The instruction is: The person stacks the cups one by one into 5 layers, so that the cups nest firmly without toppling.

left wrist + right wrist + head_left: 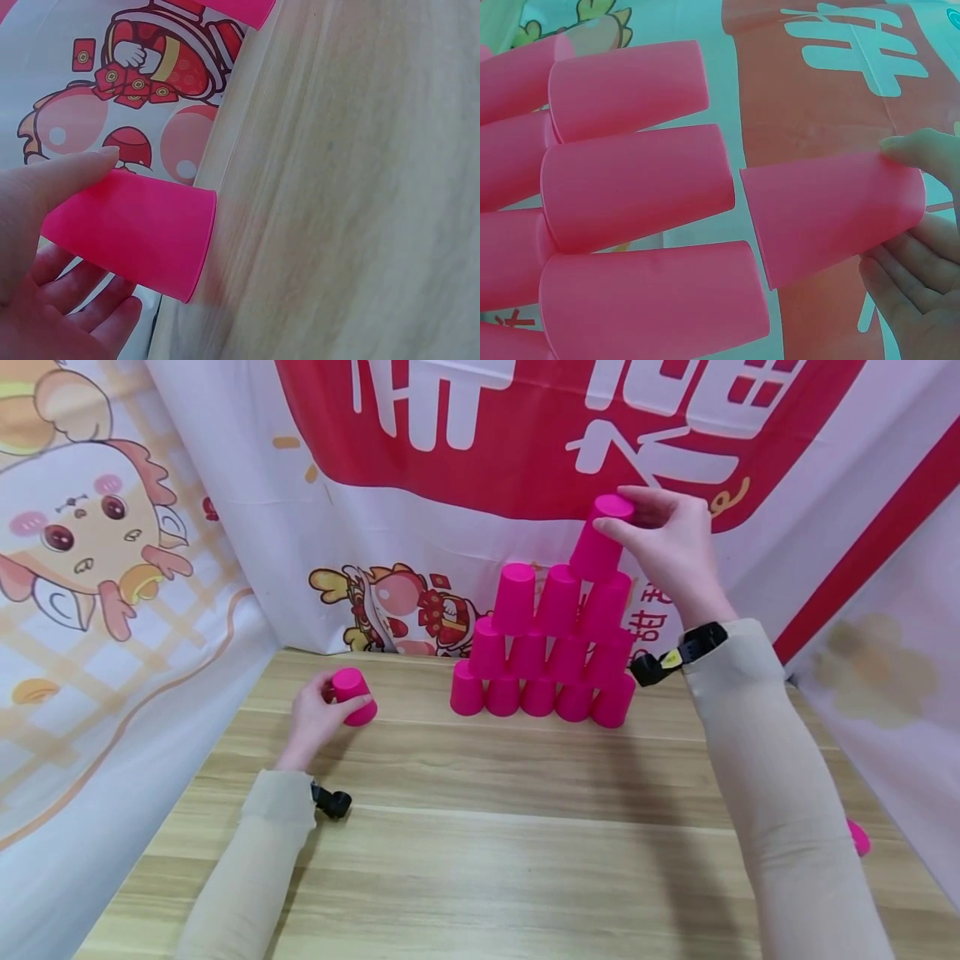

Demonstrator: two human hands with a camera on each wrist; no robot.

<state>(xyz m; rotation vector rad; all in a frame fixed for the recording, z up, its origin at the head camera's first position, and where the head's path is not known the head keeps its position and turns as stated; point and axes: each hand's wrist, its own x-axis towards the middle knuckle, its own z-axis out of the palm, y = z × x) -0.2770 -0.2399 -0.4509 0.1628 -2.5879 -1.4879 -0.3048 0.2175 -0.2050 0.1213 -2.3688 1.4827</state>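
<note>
Pink cups stand upside down in a stacked pyramid at the back of the table, three levels high with three cups on the top level. Above that level, my right hand pinches another upside-down pink cup near its base, thumb on one side and fingers on the other. In the right wrist view, the rim of this held cup is close over the middle and right top-level cups. Off to the left, my left hand holds a pink cup upside down at the tabletop, its thumb across the side.
A wooden table carries everything. Printed white and red cloth hangs behind the pyramid, with more cloth at both sides. At the far right, another pink cup shows partly behind my right sleeve.
</note>
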